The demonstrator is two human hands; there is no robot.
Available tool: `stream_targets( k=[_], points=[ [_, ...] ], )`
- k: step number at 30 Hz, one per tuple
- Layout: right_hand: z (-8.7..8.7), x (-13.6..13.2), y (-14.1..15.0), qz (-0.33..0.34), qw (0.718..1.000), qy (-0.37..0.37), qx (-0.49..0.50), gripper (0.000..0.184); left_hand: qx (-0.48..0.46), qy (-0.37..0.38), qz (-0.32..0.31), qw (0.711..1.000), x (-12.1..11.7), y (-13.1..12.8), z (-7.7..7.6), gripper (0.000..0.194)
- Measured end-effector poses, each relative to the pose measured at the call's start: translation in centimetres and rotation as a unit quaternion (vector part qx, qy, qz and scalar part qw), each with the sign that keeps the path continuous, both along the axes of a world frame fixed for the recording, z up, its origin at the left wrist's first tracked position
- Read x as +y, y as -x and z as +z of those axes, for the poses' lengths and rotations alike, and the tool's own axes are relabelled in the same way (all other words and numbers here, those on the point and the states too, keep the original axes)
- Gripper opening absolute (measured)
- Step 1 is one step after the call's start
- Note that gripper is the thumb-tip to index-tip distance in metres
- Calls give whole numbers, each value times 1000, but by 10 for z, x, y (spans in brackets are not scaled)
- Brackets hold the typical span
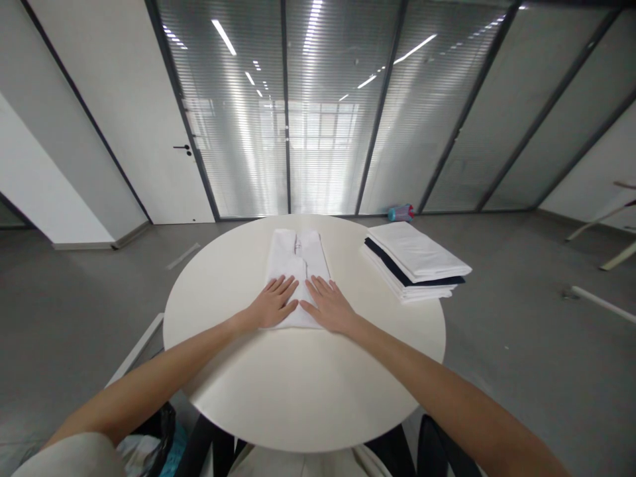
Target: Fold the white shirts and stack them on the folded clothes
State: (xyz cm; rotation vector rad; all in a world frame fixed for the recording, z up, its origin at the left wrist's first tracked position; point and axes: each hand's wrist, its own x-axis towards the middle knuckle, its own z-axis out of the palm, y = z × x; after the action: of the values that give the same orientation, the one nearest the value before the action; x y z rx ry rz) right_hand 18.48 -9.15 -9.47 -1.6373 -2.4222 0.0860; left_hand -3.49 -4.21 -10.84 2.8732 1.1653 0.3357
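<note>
A white garment, folded into a narrow strip, lies on the round white table. My left hand rests flat on the near left part of it, fingers stretched out and together. My right hand lies flat beside it on the near right part, fingers spread. Both palms press down on the cloth and hold nothing.
A stack of folded clothes, white with one dark layer, sits at the table's right edge. A blue and pink bottle lies on the grey floor by the glass wall. Dark bags are under the table's near left edge.
</note>
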Motion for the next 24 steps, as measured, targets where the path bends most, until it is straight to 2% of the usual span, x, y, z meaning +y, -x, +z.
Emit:
stream_targets(
  k=[8,12,16,19,21,24],
  points=[
    [0,-34,1,12,1000,0,9,81,-5,-6,-7,1000,-35,4,-2,64],
    [6,-42,-1,21,1000,17,6,81,-17,9,8,1000,-48,5,1,63],
    [21,-33,-7,40,998,42,11,83,-50,27,7,998,-42,7,17,61],
    [22,-27,-10,43,998,37,20,82,-81,4,-14,997,-31,11,29,60],
    [18,-27,-10,52,998,36,14,80,-66,11,-47,997,-26,14,30,60],
    [14,-24,-11,67,998,8,9,72,-25,54,-77,995,-21,16,24,57]
  ],
)
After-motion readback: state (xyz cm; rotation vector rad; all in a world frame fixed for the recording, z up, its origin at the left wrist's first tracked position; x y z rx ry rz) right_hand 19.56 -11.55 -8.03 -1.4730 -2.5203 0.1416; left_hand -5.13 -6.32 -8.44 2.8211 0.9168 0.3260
